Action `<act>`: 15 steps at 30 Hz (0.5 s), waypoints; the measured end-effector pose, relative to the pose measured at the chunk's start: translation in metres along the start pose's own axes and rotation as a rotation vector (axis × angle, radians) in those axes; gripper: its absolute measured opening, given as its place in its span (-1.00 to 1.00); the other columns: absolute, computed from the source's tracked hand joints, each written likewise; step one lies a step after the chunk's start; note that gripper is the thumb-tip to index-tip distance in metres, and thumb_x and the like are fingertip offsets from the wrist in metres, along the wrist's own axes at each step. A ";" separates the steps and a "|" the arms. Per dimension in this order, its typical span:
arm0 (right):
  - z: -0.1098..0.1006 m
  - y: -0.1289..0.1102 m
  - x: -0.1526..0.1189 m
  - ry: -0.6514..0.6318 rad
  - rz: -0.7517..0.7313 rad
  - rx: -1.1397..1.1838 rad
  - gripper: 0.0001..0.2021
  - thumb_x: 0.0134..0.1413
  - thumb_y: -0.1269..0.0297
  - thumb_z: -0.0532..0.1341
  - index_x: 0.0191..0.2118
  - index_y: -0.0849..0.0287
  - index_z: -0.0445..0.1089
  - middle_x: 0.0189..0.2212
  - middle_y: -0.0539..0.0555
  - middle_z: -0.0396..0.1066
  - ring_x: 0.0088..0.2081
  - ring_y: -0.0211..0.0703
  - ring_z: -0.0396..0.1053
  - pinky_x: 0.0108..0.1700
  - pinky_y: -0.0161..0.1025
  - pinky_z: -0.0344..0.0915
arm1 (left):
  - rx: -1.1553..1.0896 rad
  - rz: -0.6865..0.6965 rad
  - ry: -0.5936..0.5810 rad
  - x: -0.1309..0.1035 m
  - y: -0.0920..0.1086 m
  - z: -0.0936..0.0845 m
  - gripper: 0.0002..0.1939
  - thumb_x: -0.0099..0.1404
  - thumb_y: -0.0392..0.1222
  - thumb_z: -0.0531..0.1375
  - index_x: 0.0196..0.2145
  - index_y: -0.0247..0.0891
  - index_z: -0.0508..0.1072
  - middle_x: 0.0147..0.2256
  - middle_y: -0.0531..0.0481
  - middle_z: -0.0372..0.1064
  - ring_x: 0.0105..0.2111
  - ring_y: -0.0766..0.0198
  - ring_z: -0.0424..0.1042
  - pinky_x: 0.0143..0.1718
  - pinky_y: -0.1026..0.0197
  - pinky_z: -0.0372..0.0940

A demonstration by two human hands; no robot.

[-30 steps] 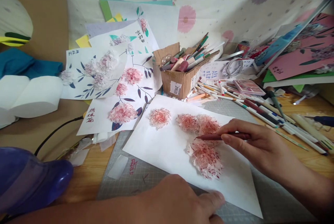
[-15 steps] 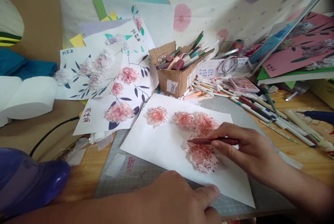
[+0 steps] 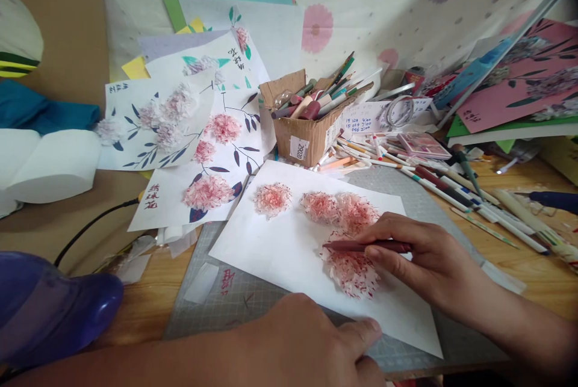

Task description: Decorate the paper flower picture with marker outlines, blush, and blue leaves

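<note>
My right hand (image 3: 419, 253) is closed around a dark red marker pen (image 3: 345, 245). The pen lies almost level, its tip at the upper left petals of the lowest pink paper flower (image 3: 352, 275). That flower is on a white sheet (image 3: 271, 251), along with a separate paper flower (image 3: 272, 199) at the left and two touching ones at the upper middle. Red marks edge many petals. My left hand (image 3: 316, 339) rests on the sheet's near edge, its index finger stretched out; its other fingers are partly out of frame.
Under the sheet is a grey cutting mat (image 3: 253, 309). A cardboard box (image 3: 295, 128) full of pens stands behind it. Loose pens (image 3: 451, 188) are spread at the right. Finished flower pictures (image 3: 180, 194) lie at the left, above a purple object (image 3: 58, 309).
The pen tip has shifted very slightly left along the lowest flower's petals. The left hand stays in place on the sheet, and the view has moved a little.
</note>
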State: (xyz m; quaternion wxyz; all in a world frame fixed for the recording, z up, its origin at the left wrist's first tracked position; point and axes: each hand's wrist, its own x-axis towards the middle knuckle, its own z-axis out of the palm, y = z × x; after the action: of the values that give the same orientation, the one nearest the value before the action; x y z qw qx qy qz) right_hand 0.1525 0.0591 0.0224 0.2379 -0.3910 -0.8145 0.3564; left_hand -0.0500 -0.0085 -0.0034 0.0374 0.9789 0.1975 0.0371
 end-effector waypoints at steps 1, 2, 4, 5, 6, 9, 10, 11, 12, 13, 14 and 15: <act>0.000 0.000 0.001 0.016 0.005 -0.004 -0.80 0.18 0.27 0.14 -0.16 0.07 0.50 -0.21 0.09 0.53 -0.17 -0.09 0.46 -0.17 -0.19 0.41 | 0.001 0.001 -0.002 0.000 0.000 0.000 -0.90 0.33 -0.14 0.05 -0.33 -0.18 0.27 -0.02 0.06 0.35 -0.70 0.38 0.24 -0.82 0.16 -0.17; 0.000 0.000 0.001 0.034 0.011 -0.007 -0.80 0.17 0.26 0.14 -0.17 0.08 0.50 -0.22 0.10 0.53 -0.19 -0.08 0.47 -0.18 -0.18 0.42 | -0.002 0.001 -0.004 0.000 0.000 0.000 -0.89 0.33 -0.13 0.04 -0.32 -0.18 0.28 -0.02 0.05 0.35 -0.70 0.38 0.25 -0.82 0.17 -0.16; 0.000 0.001 0.002 0.058 0.021 -0.003 -0.80 0.16 0.24 0.15 -0.17 0.09 0.50 -0.25 0.11 0.54 -0.21 -0.07 0.48 -0.21 -0.18 0.43 | -0.022 0.003 -0.002 0.000 0.000 0.000 -0.89 0.33 -0.15 0.04 -0.31 -0.19 0.30 -0.04 0.03 0.36 -0.67 0.38 0.28 -0.81 0.20 -0.13; -0.001 0.001 0.002 0.060 0.023 -0.001 -0.79 0.16 0.24 0.15 -0.17 0.09 0.50 -0.25 0.11 0.54 -0.22 -0.07 0.48 -0.22 -0.18 0.43 | -0.037 0.004 0.000 -0.001 -0.001 0.000 -0.89 0.33 -0.16 0.04 -0.30 -0.20 0.32 -0.05 0.01 0.37 -0.65 0.38 0.30 -0.80 0.22 -0.09; -0.001 0.001 0.002 0.054 0.024 0.001 -0.79 0.16 0.23 0.15 -0.17 0.09 0.51 -0.24 0.11 0.53 -0.21 -0.08 0.48 -0.22 -0.19 0.43 | -0.052 0.006 0.002 -0.001 -0.001 0.000 -0.89 0.33 -0.17 0.05 -0.29 -0.20 0.33 -0.06 0.00 0.37 -0.62 0.37 0.33 -0.78 0.24 -0.06; -0.002 0.000 0.001 0.001 0.023 0.017 -0.79 0.17 0.24 0.14 -0.16 0.07 0.51 -0.21 0.10 0.52 -0.18 -0.08 0.46 -0.21 -0.20 0.43 | -0.081 0.006 0.009 -0.001 -0.001 0.001 -0.88 0.33 -0.17 0.06 -0.26 -0.21 0.36 -0.09 -0.03 0.38 -0.56 0.36 0.37 -0.75 0.29 0.00; -0.002 -0.001 0.002 -0.013 0.025 0.022 -0.78 0.17 0.24 0.14 -0.16 0.06 0.51 -0.21 0.10 0.52 -0.18 -0.08 0.46 -0.20 -0.20 0.43 | -0.085 0.006 0.009 -0.001 -0.001 0.001 -0.88 0.33 -0.16 0.06 -0.26 -0.21 0.36 -0.09 -0.03 0.39 -0.55 0.35 0.38 -0.75 0.30 0.01; -0.002 -0.001 0.002 -0.019 0.027 0.023 -0.78 0.17 0.23 0.14 -0.16 0.06 0.51 -0.21 0.10 0.52 -0.18 -0.07 0.46 -0.21 -0.19 0.43 | -0.088 0.007 0.008 -0.001 -0.001 0.001 -0.87 0.33 -0.16 0.05 -0.27 -0.21 0.36 -0.10 -0.03 0.39 -0.54 0.35 0.39 -0.74 0.30 0.01; -0.002 0.000 0.002 -0.014 0.028 0.018 -0.78 0.17 0.22 0.14 -0.16 0.06 0.51 -0.22 0.10 0.52 -0.19 -0.07 0.47 -0.21 -0.18 0.44 | -0.088 0.008 0.005 0.000 -0.001 0.001 -0.87 0.34 -0.17 0.04 -0.28 -0.21 0.36 -0.10 -0.03 0.39 -0.55 0.35 0.38 -0.75 0.30 0.01; -0.002 0.000 0.002 0.001 0.030 0.012 -0.78 0.16 0.21 0.14 -0.17 0.06 0.51 -0.23 0.10 0.52 -0.20 -0.06 0.47 -0.21 -0.17 0.44 | -0.085 0.003 0.000 0.000 -0.001 0.000 -0.87 0.34 -0.18 0.04 -0.28 -0.21 0.36 -0.10 -0.03 0.39 -0.55 0.36 0.38 -0.75 0.29 0.01; -0.001 0.001 0.003 0.023 0.032 0.005 -0.78 0.16 0.20 0.14 -0.17 0.06 0.51 -0.24 0.10 0.53 -0.20 -0.06 0.47 -0.21 -0.16 0.44 | -0.083 0.003 -0.004 0.000 -0.001 0.000 -0.86 0.34 -0.18 0.03 -0.29 -0.21 0.36 -0.09 -0.03 0.38 -0.56 0.36 0.37 -0.75 0.29 0.01; -0.001 0.001 0.003 0.043 0.035 0.000 -0.78 0.16 0.20 0.15 -0.18 0.07 0.51 -0.24 0.10 0.53 -0.21 -0.06 0.47 -0.21 -0.16 0.44 | -0.082 0.002 -0.007 0.000 -0.001 0.000 -0.86 0.34 -0.18 0.03 -0.29 -0.21 0.36 -0.09 -0.02 0.38 -0.57 0.36 0.37 -0.75 0.29 0.01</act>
State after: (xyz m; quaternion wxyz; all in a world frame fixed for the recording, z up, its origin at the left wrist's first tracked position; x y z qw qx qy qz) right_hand 0.1520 0.0623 0.0221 0.2490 -0.4127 -0.8023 0.3522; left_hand -0.0502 -0.0076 -0.0030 0.0783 0.9769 0.1946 0.0416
